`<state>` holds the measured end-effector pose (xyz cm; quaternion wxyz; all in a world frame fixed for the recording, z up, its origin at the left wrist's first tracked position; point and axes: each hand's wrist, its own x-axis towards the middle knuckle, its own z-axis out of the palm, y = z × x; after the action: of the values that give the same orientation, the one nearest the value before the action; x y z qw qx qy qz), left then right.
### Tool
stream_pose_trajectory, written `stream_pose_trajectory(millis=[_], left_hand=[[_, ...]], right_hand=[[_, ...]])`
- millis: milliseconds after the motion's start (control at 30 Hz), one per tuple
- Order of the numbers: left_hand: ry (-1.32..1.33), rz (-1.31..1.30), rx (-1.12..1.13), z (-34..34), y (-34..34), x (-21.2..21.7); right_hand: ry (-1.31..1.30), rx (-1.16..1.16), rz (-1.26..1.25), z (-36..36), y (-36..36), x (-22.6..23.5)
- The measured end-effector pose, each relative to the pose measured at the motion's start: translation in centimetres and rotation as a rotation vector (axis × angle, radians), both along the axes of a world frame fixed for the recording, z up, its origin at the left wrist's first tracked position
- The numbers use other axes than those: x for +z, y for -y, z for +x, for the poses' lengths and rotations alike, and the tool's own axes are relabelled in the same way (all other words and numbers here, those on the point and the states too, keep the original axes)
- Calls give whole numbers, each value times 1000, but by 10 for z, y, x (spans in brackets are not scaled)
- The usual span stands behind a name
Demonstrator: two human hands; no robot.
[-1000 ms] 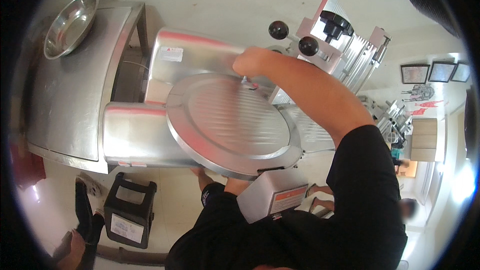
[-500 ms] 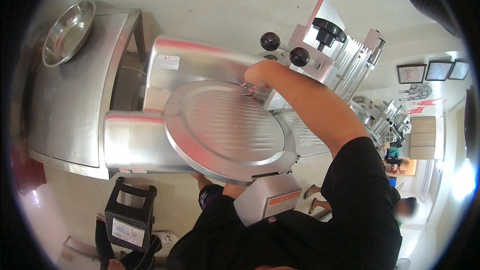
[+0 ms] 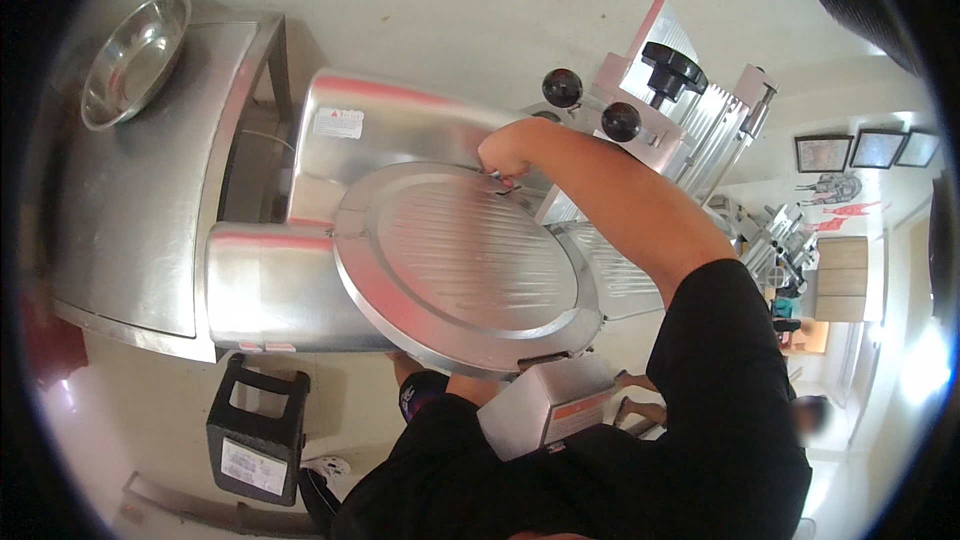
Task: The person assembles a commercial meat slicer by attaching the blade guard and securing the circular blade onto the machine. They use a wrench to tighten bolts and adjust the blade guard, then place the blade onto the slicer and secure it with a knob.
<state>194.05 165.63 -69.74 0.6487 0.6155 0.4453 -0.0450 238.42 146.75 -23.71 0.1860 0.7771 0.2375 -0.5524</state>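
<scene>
Plate (image 3: 460,250), round ribbed metal, sits tilted at the middle of the slicer; used as landmark here. Right hand (image 3: 508,152) at plate's far edge, fingers bent down at a small metal fitting (image 3: 495,175); back of hand hides the contact, so can't tell if clenched on it or just touching. Left hand not visible.

Steel housing (image 3: 400,125) beyond plate; steel box (image 3: 548,406) at plate's near edge, close to the person's black shirt (image 3: 590,480). Two black ball knobs past plate's far right, star knob (image 3: 673,71) further out. Bench (image 3: 140,210) well left of plate, steel bowl (image 3: 137,62) on it. Black stool (image 3: 258,430) on the floor, nearer the person and left of plate.

Handling, my judgement: plate likely stiff, fairly weighty, not fragile, smooth so slippery if wet or greasy. Best hold: opposite sides of the outer rim; pinch the fitting, avoiding any blade edge near the rim.
</scene>
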Motion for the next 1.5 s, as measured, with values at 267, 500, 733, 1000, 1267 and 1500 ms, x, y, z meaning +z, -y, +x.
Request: stream_pose_trajectory(millis=[267,500,733,1000,1267,1500], left_hand=[[-13,-9,-17,-11,-4,0],[-26,-7,-42,-26,-11,5],[-23,-24,-91,-45,-11,24],[25,-124,-269,-55,4,88],[268,-294,-642,12,41,188],[499,-503,-859,83,122,295]], right_hand=[[-10,204,57,4,-19,16],[16,175,54,4,-23,21],[117,143,78,4,-13,5],[599,-108,135,-56,-43,83],[698,-412,1088,-194,-22,218],[670,-893,1157,-334,41,232]])
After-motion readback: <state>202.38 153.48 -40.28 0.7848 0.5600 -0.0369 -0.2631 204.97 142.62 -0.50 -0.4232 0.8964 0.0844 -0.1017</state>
